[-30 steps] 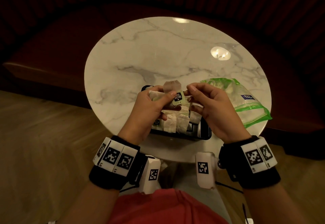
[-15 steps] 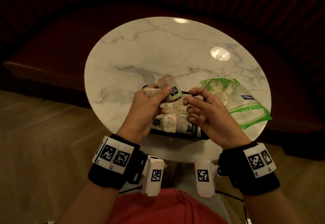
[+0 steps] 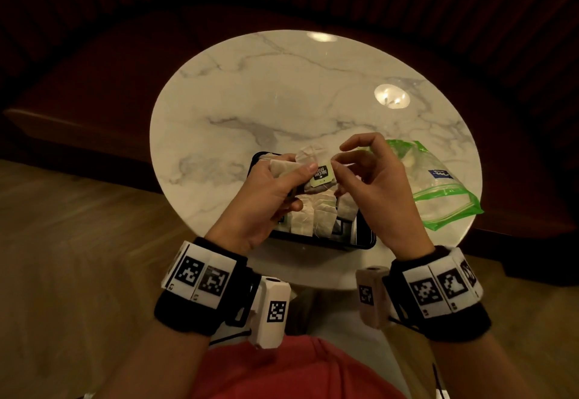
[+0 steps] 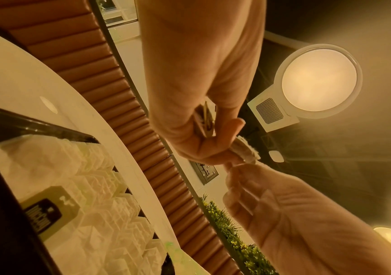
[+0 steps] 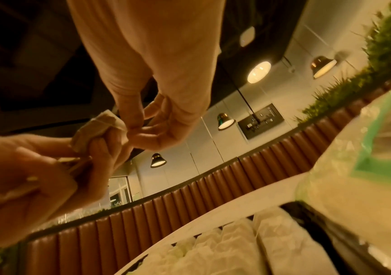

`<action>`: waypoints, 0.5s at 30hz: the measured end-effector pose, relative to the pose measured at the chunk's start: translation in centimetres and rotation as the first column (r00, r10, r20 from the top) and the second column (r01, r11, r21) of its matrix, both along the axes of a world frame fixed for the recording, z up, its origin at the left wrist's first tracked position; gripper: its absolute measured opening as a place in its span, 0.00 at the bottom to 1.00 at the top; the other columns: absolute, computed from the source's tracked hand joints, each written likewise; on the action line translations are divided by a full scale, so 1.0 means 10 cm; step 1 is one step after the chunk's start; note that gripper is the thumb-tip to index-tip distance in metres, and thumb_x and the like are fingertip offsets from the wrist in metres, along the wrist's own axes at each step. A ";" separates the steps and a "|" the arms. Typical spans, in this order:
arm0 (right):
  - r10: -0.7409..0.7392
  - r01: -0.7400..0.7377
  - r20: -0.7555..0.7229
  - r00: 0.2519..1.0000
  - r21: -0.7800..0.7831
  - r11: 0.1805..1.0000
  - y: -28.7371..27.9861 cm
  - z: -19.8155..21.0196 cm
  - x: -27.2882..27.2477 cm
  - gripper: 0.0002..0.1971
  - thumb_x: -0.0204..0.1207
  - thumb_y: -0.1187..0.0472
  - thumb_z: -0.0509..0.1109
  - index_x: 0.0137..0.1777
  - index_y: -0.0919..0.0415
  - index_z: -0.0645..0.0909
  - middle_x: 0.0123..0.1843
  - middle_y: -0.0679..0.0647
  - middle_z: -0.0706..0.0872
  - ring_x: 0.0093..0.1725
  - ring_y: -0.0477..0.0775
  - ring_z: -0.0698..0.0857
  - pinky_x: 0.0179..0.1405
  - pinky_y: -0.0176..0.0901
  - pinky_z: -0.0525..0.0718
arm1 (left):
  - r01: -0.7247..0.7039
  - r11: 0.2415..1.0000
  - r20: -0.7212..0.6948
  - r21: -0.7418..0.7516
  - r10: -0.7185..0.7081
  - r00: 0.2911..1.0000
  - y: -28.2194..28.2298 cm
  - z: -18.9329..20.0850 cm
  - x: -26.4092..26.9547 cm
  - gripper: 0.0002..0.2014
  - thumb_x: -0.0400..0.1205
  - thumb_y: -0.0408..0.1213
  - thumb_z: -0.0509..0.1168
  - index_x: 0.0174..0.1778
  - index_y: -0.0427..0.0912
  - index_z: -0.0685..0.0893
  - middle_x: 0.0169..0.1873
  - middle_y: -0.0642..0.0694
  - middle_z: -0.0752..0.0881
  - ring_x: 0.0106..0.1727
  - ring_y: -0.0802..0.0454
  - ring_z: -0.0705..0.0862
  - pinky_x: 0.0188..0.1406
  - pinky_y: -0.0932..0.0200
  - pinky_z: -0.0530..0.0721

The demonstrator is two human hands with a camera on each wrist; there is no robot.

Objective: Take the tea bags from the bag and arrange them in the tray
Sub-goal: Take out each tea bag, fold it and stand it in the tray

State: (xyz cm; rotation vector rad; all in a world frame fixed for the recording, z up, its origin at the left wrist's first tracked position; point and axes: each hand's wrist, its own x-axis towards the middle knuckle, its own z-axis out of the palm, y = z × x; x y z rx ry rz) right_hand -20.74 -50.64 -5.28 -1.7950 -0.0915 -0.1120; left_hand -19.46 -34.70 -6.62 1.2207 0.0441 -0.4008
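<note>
Gripping pale paper tea bags [image 3: 289, 168], the left hand [image 3: 266, 198] holds steady; the right hand [image 3: 372, 185] has returned, pinching their green tag [image 3: 322, 175]; tray placement looks near.

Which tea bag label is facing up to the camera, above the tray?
The green label on the tea bags gripped in the left hand. The tea bags in the tray stand on edge, mostly plain white paper.

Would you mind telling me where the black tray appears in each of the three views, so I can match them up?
Head: black tray at centre, below both hands, on the marble table.
Left wrist: black tray at left edge, tea bags inside.
Right wrist: black tray at bottom right.
Shared landmark: the row of white tea bags inside it.
</note>
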 end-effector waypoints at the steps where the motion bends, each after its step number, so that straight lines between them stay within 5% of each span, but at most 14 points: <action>1: 0.004 -0.002 0.028 1.000 -0.057 0.998 0.00 0.01 0.00 0.13 0.78 0.70 0.71 0.53 0.53 0.75 0.45 0.53 0.87 0.41 0.49 0.88 0.37 0.39 0.87 | 0.003 1.000 0.006 0.005 -0.003 1.000 0.00 0.01 0.00 0.14 0.83 0.35 0.67 0.61 0.28 0.82 0.40 0.43 0.87 0.30 0.61 0.82 0.20 0.70 0.72; 7: 0.020 0.000 0.089 0.996 -0.215 0.977 -0.01 0.06 -0.01 0.16 0.75 0.70 0.75 0.56 0.55 0.75 0.43 0.49 0.87 0.40 0.43 0.88 0.40 0.34 0.87 | 0.040 0.999 0.043 0.037 -0.042 0.998 0.00 0.05 -0.01 0.09 0.85 0.36 0.64 0.52 0.34 0.85 0.37 0.45 0.89 0.32 0.60 0.84 0.20 0.69 0.70; 15: -0.023 0.031 0.067 0.998 -0.112 0.993 0.02 0.16 0.02 0.16 0.74 0.68 0.76 0.55 0.51 0.76 0.42 0.49 0.88 0.41 0.47 0.89 0.43 0.42 0.88 | 0.005 0.975 0.141 0.224 -0.038 0.989 -0.04 0.05 -0.01 0.12 0.88 0.45 0.60 0.44 0.45 0.85 0.30 0.48 0.85 0.28 0.58 0.81 0.19 0.67 0.71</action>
